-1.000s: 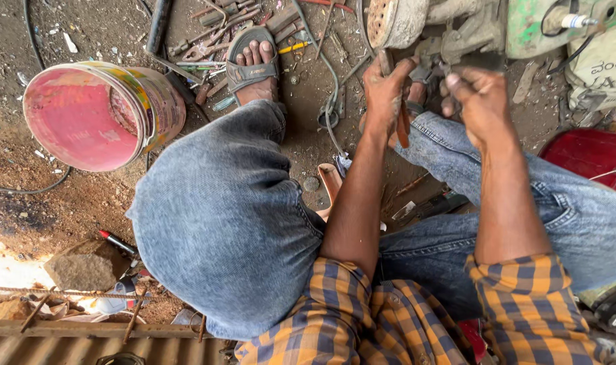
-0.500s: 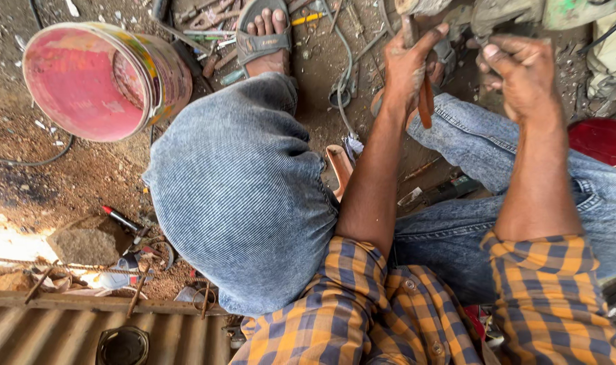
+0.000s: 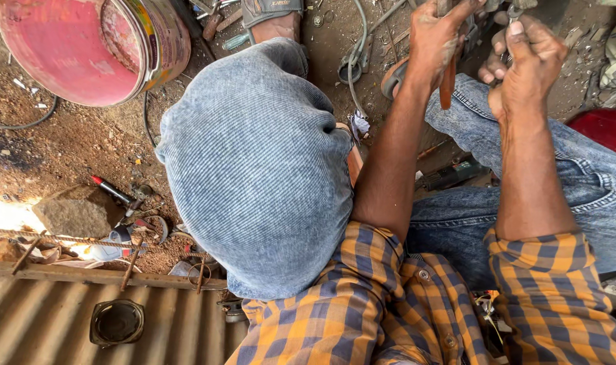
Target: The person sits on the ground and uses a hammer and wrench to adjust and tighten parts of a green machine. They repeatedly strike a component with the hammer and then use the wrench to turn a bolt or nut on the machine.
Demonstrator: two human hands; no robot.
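Left fingers: wrapped tight around a red-handled tool [image 3: 447, 81]; left hand [image 3: 437, 37] near top edge.
Right fingers: pinched together on a small metal part [image 3: 514, 9]; right hand [image 3: 524, 64] just beside the left.
Work site: mostly cut off by the frame; contact point unclear.
Judgement: steady the part firmly, drive the tool straight, elbows braced on the knees.
Surroundings: pink bucket [image 3: 78, 47] well apart, on dirt.

Orange-and-navy checked shirt [image 3: 389, 304], blue jeans [image 3: 260, 169]

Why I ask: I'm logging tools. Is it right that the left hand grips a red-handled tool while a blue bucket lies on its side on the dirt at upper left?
Not quite: the bucket is pink inside, not blue, as the head view shows. The rest stands: the left hand grips the red-handled tool, and the bucket lies on its side on the dirt at upper left.
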